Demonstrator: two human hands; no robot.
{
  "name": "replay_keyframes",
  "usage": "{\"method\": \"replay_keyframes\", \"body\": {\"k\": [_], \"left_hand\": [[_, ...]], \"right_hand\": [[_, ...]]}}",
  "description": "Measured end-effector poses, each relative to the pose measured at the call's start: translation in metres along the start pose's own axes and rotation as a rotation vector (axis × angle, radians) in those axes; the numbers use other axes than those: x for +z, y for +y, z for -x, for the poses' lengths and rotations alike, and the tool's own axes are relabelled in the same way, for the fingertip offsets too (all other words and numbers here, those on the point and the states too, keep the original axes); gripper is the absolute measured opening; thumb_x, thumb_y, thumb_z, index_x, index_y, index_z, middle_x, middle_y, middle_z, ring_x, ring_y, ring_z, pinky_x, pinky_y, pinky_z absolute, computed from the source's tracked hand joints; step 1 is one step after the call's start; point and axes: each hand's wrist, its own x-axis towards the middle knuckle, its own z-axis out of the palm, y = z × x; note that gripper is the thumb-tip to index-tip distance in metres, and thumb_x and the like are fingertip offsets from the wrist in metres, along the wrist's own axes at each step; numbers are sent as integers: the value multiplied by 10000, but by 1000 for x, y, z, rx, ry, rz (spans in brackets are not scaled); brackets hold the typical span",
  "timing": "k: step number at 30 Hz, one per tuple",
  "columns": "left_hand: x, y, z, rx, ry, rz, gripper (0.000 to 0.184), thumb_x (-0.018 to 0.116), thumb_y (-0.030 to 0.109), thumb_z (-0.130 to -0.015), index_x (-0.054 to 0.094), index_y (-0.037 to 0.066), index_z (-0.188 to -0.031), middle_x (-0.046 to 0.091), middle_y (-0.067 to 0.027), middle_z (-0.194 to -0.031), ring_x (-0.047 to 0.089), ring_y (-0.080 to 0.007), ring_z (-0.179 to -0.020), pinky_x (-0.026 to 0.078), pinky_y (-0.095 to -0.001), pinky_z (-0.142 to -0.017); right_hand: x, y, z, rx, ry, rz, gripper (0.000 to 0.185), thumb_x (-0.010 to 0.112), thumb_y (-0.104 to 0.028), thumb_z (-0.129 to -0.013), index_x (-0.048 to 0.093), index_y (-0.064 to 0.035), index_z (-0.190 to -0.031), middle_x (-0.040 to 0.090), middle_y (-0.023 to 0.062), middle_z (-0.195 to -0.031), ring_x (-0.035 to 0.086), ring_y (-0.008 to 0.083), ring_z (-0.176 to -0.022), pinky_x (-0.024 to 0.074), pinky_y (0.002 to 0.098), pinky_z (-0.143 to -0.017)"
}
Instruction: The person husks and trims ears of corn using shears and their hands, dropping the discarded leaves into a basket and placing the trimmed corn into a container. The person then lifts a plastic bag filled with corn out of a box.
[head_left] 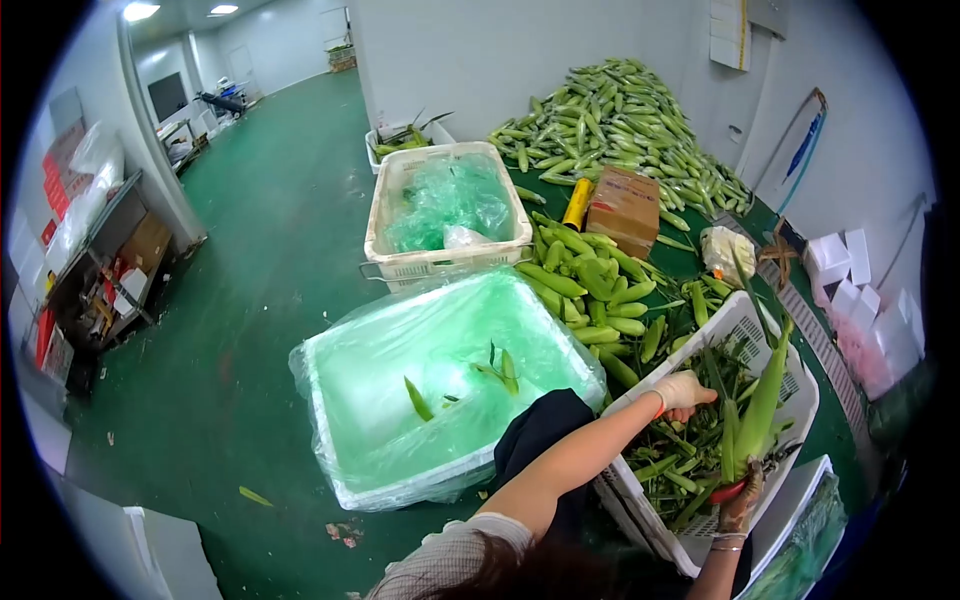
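My left hand (685, 393), in a pale glove with an orange band at the wrist, is closed above the white crate (805, 395) of husk trimmings. Whatever its fingers grip, if anything, I cannot make out. Lower down, my right hand (738, 508) is closed around a red-handled cutting tool (728, 491), whose dark metal part shows beyond the fingers. A green ear of corn (764, 412) in its husk stands upright just above that hand, its base touching or near the fingers. Loose green husk leaves (680, 450) fill the crate beneath both hands.
Left of me is a foam box (340, 420) lined with green plastic, holding husk scraps. A crate (450, 262) of plastic film stands behind it. Unwrapped corn (600, 285) lies on the floor beside a cardboard box (622, 212); a big corn heap (625, 125) rests against the wall.
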Motion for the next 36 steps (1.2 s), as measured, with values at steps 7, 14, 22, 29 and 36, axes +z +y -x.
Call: {"method": "replay_keyframes", "body": {"k": [7,14,22,29,36], "left_hand": [[28,16,-5,233,91,345,538,577,402,-824,552,-107,-996,643,-206,-847,613,-253,-580,495,-369,-501],[35,0,-16,148,303,305,727,710,440,-757,482,-77,-1214,624,-190,-1017,631,-281,-869,496,-360,-775],[31,4,-4,194,275,603,626,709,372,-757,511,-42,-1184,630,-183,-1013,623,-286,-873,489,-365,-792],[24,9,-1,259,349,724,663,706,369,-754,479,-58,-1207,622,-181,-1008,614,-283,-847,487,-369,-776],[19,14,2,170,371,569,745,725,376,-759,436,-71,-1281,605,-202,-1097,607,-302,-935,473,-375,-827]], "right_hand": [[-5,34,3,80,-51,88,383,524,-356,-897,574,-1,-1032,631,125,-825,631,254,-606,515,334,-554],[11,50,11,71,-124,173,344,596,-257,-871,517,-8,-1095,611,81,-893,620,218,-687,510,312,-566],[7,42,1,79,-117,189,321,604,-193,-840,530,18,-1071,596,67,-933,563,165,-784,475,289,-695],[26,3,8,152,-223,84,298,516,-308,-870,537,-11,-874,541,79,-783,606,234,-653,540,353,-585],[6,27,-7,107,-252,103,297,495,-312,-878,527,-17,-868,501,87,-797,622,273,-648,566,408,-584]]}}
